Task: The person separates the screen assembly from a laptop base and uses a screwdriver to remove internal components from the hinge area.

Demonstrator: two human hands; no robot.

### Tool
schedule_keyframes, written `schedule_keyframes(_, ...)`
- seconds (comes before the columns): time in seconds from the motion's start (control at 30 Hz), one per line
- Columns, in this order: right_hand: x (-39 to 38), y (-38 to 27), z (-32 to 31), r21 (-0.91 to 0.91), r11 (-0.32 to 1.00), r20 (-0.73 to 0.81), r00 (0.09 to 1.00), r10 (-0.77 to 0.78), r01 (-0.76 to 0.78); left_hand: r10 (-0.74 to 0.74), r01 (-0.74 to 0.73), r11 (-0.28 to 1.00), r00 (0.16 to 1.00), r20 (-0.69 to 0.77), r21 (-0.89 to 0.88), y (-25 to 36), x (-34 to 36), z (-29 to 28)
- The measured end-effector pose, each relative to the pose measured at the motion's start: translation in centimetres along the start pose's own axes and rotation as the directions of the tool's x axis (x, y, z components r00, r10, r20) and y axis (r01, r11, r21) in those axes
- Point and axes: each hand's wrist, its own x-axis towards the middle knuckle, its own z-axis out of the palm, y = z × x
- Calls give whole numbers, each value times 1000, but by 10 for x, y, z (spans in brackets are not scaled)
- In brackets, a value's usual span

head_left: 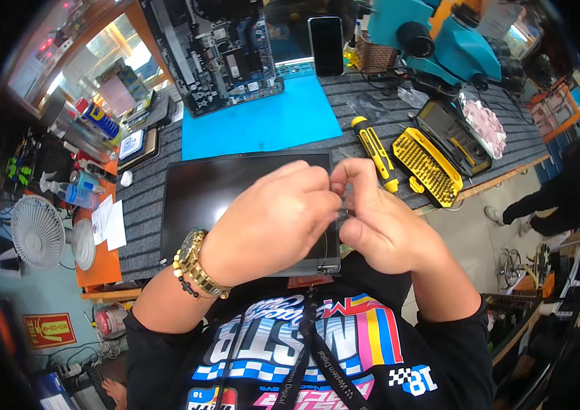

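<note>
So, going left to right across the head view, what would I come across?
White fan, loose white papers, dark screen panel, yellow screwdriver, yellow bit set, pinkish crumpled bundle.

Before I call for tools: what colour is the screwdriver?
The screwdriver is yellow and black; head view.

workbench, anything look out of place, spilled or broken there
Nothing looks spilled or plainly broken. The opened laptop body at the back of the blue mat stands out: its inner boards are bare, and a dark screen panel lies apart from it, below the left hand.
</note>
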Motion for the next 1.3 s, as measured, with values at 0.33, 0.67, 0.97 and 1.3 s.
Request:
schedule_keyframes(0.33,-25,-2,34,542,840,-100,991,87,-19,42,-43,987,999,-9,-157,0,-20,36)
schedule_keyframes(0.67,-73,25,35,235,939,-51,962,268,-249,-106,87,992,962,-253,-88,10,-60,-6)
schedule_keyframes(0.97,-87,44,79,319,904,-261,891,373,-285,-355,346,865,934,-44,362,-6,-177,18)
schedule_keyframes(1.3,-70,31,79,152,943,-249,912,327,-297,-271,247,875,962,-2,417,-57,-176,3)
